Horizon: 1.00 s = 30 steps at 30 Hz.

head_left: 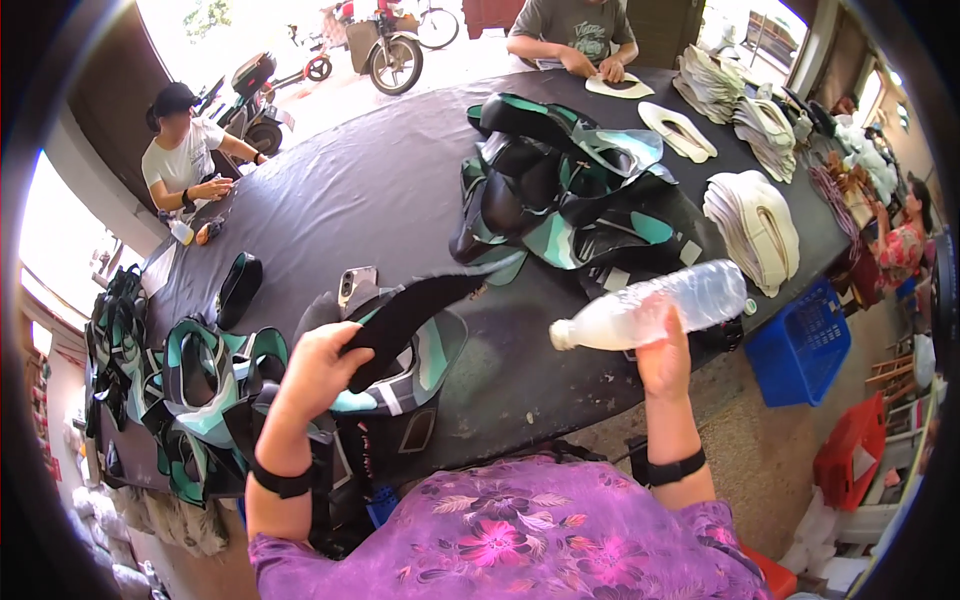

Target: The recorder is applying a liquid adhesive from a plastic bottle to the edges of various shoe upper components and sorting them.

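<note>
My left hand (318,368) pinches a curved black fabric piece (408,318) between thumb and fingers. It is held over a teal, white and grey shoe upper (437,362) lying near the table's front edge. On the other side, my right hand (662,365) grips a clear plastic bottle (700,297) that lies almost level, its narrow white end (562,335) pointing left and slightly down. Cloudy liquid shows inside the bottle. A phone (358,284) rests on the table just beyond my left hand.
The black-covered table (330,190) bears a heap of shoe uppers (545,190), more uppers (200,375) at left and cream fabric stacks (755,230) at right. One person (190,150) stands left, another (575,40) works opposite. A blue crate (800,345) stands beside the table.
</note>
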{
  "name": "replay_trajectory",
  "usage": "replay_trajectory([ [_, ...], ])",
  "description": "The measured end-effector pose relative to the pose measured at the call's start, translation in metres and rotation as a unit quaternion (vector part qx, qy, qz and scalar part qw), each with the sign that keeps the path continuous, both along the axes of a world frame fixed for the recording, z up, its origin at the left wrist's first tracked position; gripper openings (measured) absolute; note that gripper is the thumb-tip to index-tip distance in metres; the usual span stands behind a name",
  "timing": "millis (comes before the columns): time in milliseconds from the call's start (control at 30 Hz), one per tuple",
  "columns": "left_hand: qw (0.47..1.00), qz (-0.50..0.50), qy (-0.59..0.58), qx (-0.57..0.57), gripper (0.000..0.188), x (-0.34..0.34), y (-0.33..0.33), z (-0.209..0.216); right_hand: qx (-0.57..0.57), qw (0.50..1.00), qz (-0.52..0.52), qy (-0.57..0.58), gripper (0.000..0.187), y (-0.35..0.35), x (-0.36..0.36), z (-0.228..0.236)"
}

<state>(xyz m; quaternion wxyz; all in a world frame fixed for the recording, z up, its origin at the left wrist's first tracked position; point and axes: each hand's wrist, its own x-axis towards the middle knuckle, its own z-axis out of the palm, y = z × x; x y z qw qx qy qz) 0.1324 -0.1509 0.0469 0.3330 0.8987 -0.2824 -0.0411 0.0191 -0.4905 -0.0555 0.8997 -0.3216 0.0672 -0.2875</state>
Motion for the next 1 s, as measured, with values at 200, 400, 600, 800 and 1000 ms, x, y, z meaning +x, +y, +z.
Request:
replay_trajectory([
  [200, 0.930, -0.084, 0.281, -0.221, 0.018, 0.020, -0.013, 0.064, 0.056, 0.996, -0.054, -0.040, 0.039, -0.038, -0.049, -0.008],
  [400, 0.850, -0.014, 0.384, -0.360, 0.018, 0.050, -0.047, 0.071, 0.085, 0.992, -0.075, -0.059, 0.042, -0.056, -0.074, -0.002],
  [600, 0.770, 0.049, 0.487, -0.409, 0.024, 0.058, -0.071, 0.019, 0.087, 0.990, -0.083, -0.076, 0.043, -0.065, -0.082, -0.002],
  [800, 0.707, 0.087, 0.428, -0.556, 0.031, 0.056, -0.069, 0.020, 0.100, 0.990, -0.058, -0.077, 0.044, -0.059, -0.068, 0.001],
  [1000, 0.872, 0.052, 0.121, -0.472, 0.015, 0.072, -0.054, 0.044, 0.108, 0.991, -0.041, -0.068, 0.040, -0.042, -0.059, -0.003],
])
